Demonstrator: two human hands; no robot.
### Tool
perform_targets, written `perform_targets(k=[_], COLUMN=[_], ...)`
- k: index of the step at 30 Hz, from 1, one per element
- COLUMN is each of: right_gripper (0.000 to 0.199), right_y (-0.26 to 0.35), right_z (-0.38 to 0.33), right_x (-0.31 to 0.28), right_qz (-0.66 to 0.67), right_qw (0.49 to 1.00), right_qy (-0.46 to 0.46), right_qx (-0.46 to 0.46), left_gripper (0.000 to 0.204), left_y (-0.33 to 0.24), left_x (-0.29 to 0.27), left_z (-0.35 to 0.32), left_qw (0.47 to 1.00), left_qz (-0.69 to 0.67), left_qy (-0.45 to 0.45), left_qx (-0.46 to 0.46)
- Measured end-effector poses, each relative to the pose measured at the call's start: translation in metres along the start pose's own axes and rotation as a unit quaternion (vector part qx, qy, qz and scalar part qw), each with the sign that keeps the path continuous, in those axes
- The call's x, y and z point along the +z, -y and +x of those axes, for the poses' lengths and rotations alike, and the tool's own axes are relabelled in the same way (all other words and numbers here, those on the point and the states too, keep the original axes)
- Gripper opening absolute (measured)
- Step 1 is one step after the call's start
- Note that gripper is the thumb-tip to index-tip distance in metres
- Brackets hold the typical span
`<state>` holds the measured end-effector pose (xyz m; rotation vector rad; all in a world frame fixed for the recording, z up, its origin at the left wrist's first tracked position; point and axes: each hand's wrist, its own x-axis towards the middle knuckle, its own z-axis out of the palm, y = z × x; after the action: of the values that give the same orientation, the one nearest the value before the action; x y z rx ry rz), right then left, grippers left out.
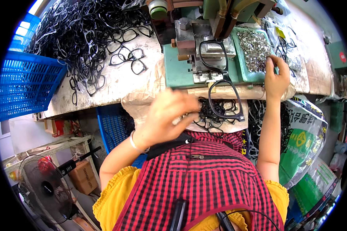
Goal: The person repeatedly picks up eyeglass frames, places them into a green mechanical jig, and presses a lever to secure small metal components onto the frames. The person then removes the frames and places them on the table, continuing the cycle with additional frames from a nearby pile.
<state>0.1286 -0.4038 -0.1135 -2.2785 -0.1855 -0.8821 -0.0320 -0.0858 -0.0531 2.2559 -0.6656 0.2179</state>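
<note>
A black eyeglass frame (226, 82) stands in the metal fixture (204, 34) of a green machine, one rim up at the fixture and the other hanging toward me. My right hand (277, 77) is at the right edge of a green tray (241, 71), which holds many small shiny metal pieces (254, 50). Its thumb and forefinger are pinched together, and I cannot make out what is between them. Smeared by motion, my left hand (169, 113) hovers left of a heap of black eyeglass frames (216, 121) at my lap. Its grip is unclear.
A big pile of black frames (85, 34) covers the bench's far left, beside a blue plastic basket (31, 82). A fan (46, 188) stands lower left. Bags (304, 134) with green print hang at the right, near more frames (272, 115).
</note>
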Motion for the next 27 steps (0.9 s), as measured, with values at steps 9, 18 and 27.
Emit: perform_targets(k=[9, 18, 27], right_gripper=[0.012, 0.019, 0.013], right_y=[0.03, 0.039, 0.038], right_z=[0.0, 0.002, -0.017], right_x=[0.014, 0.017, -0.037], right_qz=[0.149, 0.17, 0.188], right_qw=[0.983, 0.975, 0.97], right_qy=[0.003, 0.047, 0.043], right_qx=[0.11, 0.134, 0.147], left_gripper=[0.031, 0.024, 0.026], left_y=[0.029, 0.015, 0.012], left_x=[0.04, 0.025, -0.035], left_z=[-0.085, -0.118, -0.053], left_qw=[0.91, 0.906, 0.909], left_qz=[-0.101, -0.071, -0.178], left_qy=[0.379, 0.366, 0.272], left_qx=[-0.137, -0.199, -0.262])
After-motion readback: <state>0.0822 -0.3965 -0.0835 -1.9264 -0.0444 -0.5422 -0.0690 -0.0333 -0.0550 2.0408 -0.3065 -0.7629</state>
